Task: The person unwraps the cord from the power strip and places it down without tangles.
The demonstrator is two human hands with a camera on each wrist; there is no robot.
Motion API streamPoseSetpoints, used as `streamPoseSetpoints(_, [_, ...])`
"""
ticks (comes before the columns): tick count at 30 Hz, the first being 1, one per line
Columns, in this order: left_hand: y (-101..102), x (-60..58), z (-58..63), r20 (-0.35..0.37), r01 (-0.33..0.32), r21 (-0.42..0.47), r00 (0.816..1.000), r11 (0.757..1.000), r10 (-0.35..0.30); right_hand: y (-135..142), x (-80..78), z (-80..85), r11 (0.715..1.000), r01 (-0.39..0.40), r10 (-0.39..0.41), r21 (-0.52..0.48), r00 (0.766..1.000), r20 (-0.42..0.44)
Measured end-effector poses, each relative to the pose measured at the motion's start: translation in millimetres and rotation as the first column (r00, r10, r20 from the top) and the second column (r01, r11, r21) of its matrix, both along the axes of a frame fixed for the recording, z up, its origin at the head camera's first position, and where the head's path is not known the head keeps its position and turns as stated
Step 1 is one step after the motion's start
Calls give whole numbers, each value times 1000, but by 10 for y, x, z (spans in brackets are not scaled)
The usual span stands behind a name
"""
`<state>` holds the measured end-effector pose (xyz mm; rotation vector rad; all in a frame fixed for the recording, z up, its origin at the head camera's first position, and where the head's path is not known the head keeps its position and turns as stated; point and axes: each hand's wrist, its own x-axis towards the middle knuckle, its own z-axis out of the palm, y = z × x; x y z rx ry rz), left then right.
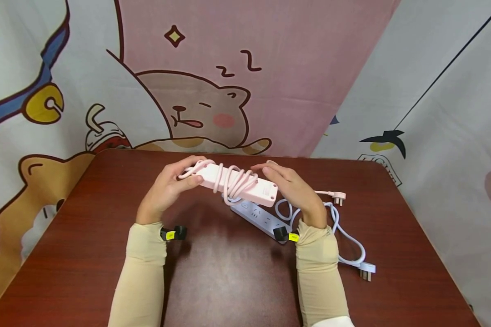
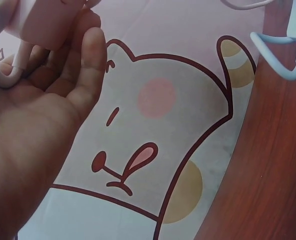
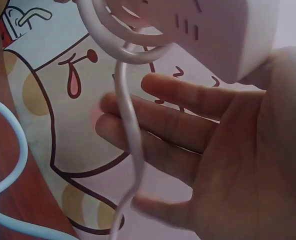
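Note:
A pink power strip [image 1: 263,193] is held up above the table, its pink cord [image 1: 235,181] wound several times around the middle. My left hand [image 1: 161,193] grips its left end, thumb on the near side, and the left wrist view shows the fingers [image 2: 90,57] curled behind it. At the other end is my right hand [image 1: 298,193], its fingers extended behind the strip and the loose run of cord [image 3: 130,125]. Whether its thumb touches the strip cannot be made out. A pink plug [image 1: 338,196] shows beyond the right hand.
Below lies a white power strip [image 1: 259,219], partly covered from view by the pink one. Its white cord [image 1: 353,240] loops to the right and ends in a plug [image 1: 367,269]. A printed cloth [image 1: 290,91] hangs behind the brown table [image 1: 212,281].

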<state>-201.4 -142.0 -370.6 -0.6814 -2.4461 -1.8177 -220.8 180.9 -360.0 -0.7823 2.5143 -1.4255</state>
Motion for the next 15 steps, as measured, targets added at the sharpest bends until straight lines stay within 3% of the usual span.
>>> streamPoseSetpoints(4, [-22, 9, 18, -4, 20, 16, 1000, 1000, -20, -18, -6, -13, 1000, 5, -4, 18, 1000, -18])
streamPoseSetpoints(9, [-34, -6, 11, -18, 53, 7, 998, 999, -53, -8, -8, -9, 999, 28, -22, 46, 992, -122])
streamPoseSetpoints(15, [-23, -21, -15, -17, 49, -18, 999, 999, -49, -29, -8, -14, 995, 86, -67, 57, 961, -269])
